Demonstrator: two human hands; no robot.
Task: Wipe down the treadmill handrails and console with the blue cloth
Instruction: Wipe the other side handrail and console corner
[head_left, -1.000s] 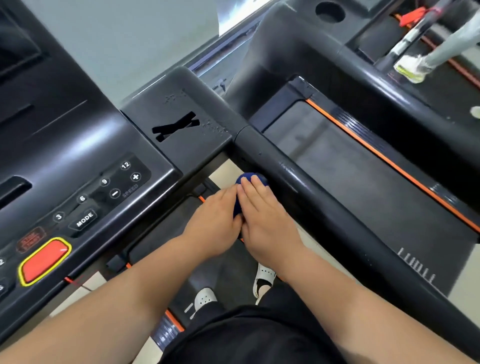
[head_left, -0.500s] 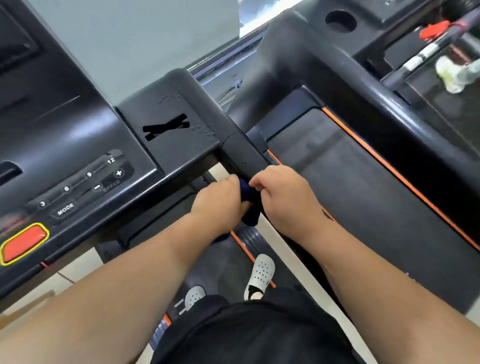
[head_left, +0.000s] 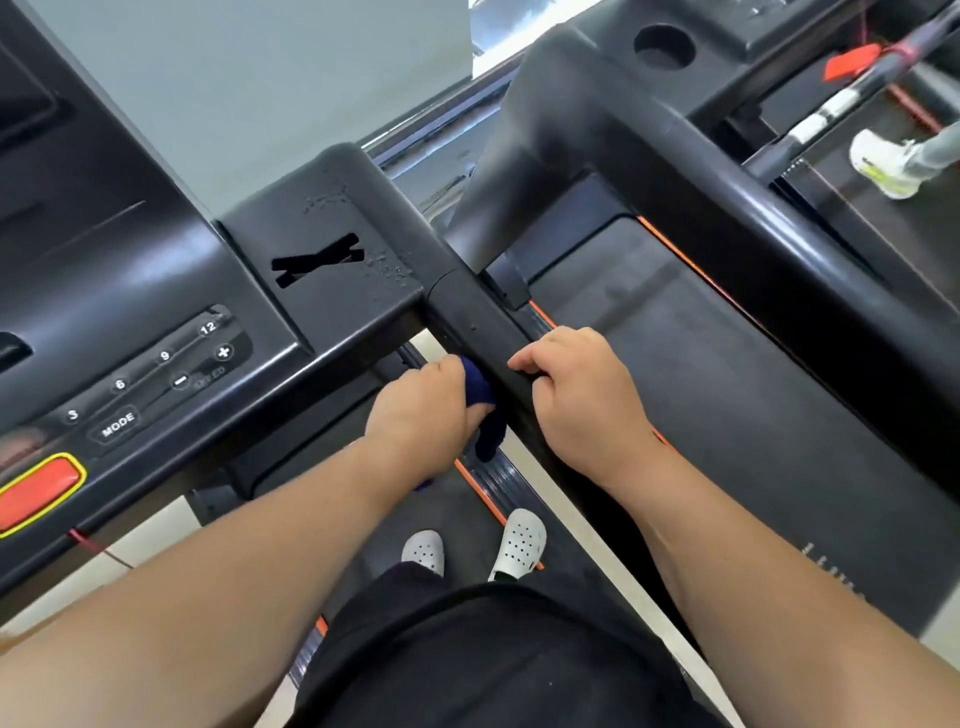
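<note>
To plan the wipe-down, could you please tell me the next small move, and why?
Probably slide the left hand with the blue cloth back along the handrail, toward the body. The cloth is pressed against the rail's inner side close to the console, while the right hand holds the rail's top.

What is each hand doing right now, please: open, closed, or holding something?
Left hand: closed, gripping the blue cloth.
Right hand: closed, fingers curled over the handrail.

Pale grey wall (head_left: 234, 78) ahead, light floor tiles (head_left: 150, 540), neighbouring treadmill (head_left: 753, 405) at right.
</note>
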